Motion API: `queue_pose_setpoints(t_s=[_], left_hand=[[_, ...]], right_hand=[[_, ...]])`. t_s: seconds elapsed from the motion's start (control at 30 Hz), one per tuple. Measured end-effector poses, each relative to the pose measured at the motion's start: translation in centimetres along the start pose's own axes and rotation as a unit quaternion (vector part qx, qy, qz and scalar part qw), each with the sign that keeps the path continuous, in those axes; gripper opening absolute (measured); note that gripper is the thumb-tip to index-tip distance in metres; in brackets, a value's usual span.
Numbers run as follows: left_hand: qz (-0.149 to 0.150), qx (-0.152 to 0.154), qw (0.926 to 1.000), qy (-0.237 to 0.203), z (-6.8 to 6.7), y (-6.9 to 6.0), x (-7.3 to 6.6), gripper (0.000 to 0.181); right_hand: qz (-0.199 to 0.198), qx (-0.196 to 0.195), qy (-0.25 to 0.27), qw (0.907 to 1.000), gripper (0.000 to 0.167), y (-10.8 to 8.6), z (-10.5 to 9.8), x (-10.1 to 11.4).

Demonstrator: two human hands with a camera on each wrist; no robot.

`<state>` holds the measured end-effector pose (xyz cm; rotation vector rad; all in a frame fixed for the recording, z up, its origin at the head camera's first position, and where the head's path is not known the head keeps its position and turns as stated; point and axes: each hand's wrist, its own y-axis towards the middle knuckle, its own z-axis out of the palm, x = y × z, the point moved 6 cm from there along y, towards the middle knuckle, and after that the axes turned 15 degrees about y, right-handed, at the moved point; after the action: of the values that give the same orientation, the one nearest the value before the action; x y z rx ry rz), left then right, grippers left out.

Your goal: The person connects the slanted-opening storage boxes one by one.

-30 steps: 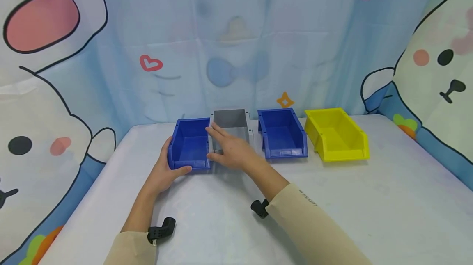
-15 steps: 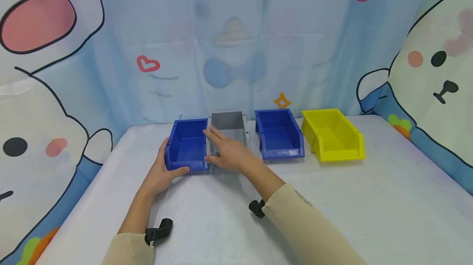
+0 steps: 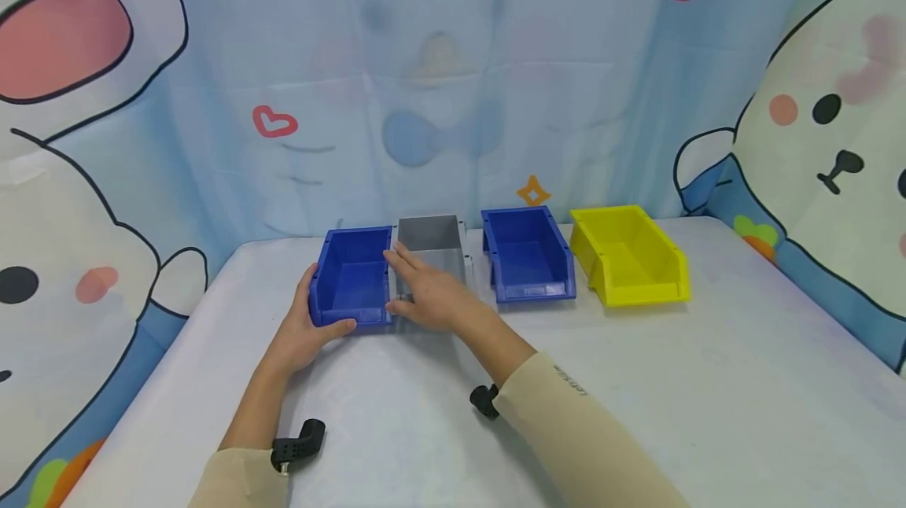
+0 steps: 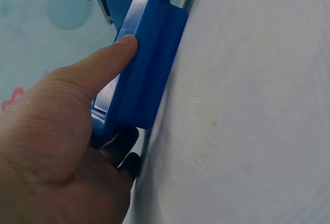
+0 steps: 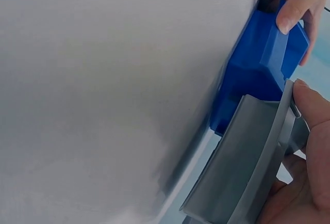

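My left hand [image 3: 300,337] grips the leftmost blue bin [image 3: 351,278]. Its thumb [image 4: 111,61] lies on the front lip, while the other fingers go round the left side, partly hidden. Directly against that bin's right side stands a grey bin [image 3: 429,234]. Over the grey bin reaches my right hand [image 3: 437,293], fingers fairly straight and tips along the wall where the two bins meet. In the right wrist view its thumb [image 5: 308,100] touches the corner of the grey bin's front edge [image 5: 273,146]; the other fingers are partly hidden behind the edge.
Right of the grey bin, across a narrow gap, stands another blue bin [image 3: 529,255]. A yellow bin [image 3: 629,255] stands at the right end of the row. All rest near the back of a white-covered table [image 3: 637,398], before a printed curtain [image 3: 439,83].
The whole scene shifts slightly left in the head view, as the camera turns. Both hands keep their places on the blue and grey bins, which show no clear movement.
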<state>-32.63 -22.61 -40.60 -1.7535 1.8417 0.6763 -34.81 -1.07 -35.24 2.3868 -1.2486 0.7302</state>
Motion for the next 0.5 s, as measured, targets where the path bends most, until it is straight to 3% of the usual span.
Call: queue_pose_setpoints(t_s=[0.5], left_hand=[[0.012, -0.001, 0.9999, -0.002, -0.1, -0.13, -0.5, 0.118]], right_hand=[[0.015, 0.0, -0.029, 0.9995, 0.088, 0.11, 0.68, -0.22]])
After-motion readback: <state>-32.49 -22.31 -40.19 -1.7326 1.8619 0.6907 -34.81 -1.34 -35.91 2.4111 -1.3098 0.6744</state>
